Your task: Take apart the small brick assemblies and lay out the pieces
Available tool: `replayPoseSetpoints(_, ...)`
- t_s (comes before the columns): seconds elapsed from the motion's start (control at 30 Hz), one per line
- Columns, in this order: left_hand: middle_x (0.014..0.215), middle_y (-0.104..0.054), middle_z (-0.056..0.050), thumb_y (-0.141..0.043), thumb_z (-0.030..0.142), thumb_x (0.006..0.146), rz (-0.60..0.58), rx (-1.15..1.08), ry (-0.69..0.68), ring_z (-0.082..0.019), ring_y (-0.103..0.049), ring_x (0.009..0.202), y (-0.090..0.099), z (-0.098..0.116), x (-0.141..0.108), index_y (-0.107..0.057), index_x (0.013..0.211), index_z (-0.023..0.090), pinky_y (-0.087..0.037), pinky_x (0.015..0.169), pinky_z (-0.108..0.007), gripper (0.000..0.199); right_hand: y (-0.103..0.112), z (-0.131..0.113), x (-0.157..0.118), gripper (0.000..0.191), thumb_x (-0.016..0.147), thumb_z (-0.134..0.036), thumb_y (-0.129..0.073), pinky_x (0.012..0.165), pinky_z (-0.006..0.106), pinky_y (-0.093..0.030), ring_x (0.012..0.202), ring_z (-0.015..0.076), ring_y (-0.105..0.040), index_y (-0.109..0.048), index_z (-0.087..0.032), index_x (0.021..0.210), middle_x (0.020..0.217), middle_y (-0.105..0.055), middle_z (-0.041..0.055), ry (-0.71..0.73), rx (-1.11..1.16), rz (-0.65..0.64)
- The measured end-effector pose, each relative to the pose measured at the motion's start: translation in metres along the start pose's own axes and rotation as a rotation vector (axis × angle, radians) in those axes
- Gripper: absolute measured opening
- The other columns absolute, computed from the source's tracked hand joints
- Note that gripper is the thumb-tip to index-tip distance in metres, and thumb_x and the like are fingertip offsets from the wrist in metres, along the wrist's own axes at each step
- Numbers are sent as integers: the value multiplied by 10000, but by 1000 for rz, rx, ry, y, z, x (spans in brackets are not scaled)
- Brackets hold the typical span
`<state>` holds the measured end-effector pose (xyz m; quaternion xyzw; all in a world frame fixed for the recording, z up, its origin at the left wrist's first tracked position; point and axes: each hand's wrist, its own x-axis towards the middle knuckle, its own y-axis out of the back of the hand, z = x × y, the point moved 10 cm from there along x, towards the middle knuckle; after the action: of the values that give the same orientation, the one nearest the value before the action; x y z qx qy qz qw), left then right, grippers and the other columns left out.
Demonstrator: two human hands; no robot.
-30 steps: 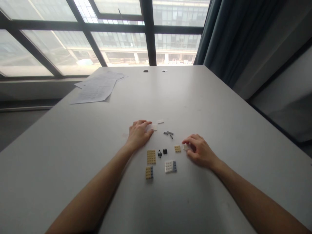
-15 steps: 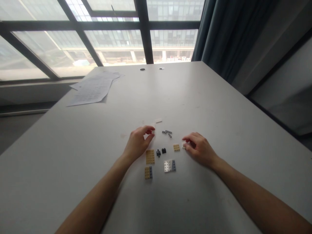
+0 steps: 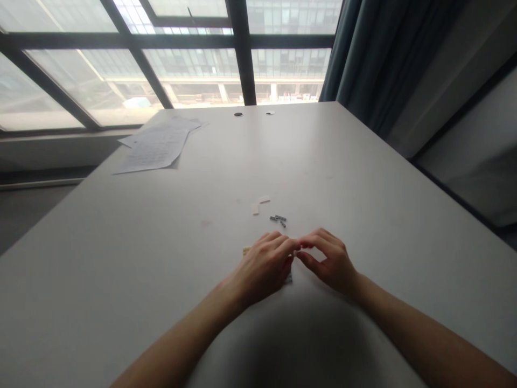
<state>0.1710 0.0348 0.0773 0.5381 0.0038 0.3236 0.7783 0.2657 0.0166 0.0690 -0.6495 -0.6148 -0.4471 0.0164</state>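
Note:
My left hand (image 3: pixel 269 262) and my right hand (image 3: pixel 328 256) meet at the fingertips near the middle of the table. Between them is a small white piece (image 3: pixel 296 253), pinched by my right thumb and fingers. The left fingers are closed at the same spot; what they grip is hidden. A bit of a tan plate (image 3: pixel 246 251) and the edge of a grey plate (image 3: pixel 289 278) show from under my left hand, which covers the other bricks. Beyond the hands lie several small grey pieces (image 3: pixel 278 219), a white plate (image 3: pixel 254 208) and a thin white strip (image 3: pixel 264 199).
Printed papers (image 3: pixel 155 148) lie at the far left of the white table (image 3: pixel 347 178). Two round holes are near its far edge, below the window. A dark curtain (image 3: pixel 355 59) hangs at the right.
My left hand has moved right and nearer, off the white plate and over the bricks, to meet my right hand. My right hand has shifted slightly left with its white piece.

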Motion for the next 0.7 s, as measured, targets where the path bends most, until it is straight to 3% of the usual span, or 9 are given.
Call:
replayPoseSetpoints(0.1, 777, -605, -33, -497, 88, 843, 1, 28, 8, -175, -514, 733, -1, 2, -1, -530, 895, 171, -442, 681, -286, 103, -5, -5, 1, 33, 877, -207, -629, 708, 307, -499, 747, 171, -608, -630, -220, 907, 802, -684, 29, 48, 17, -45)
replayPoseSetpoints(0.43, 754, -622, -19, -490, 114, 875, 38, 61, -41, -152, -518, 689, -2, 2, -2, -536, 815, 191, -418, 676, -277, 107, -6, -2, 5, 36, 835, -168, -637, 660, 255, -470, 674, 147, -582, -629, -203, 835, 716, -651, 12, 55, -29, -177)
replayPoseSetpoints(0.7, 686, -623, -14, -558, 147, 856, 381, -153, 19, -135, -556, 643, 37, -10, -9, -550, 770, 197, -460, 643, -275, 100, -4, 30, 2, 35, 770, -171, -628, 586, 245, -381, 567, 138, -519, -641, -202, 760, 616, -578, -13, -29, -295, -402)
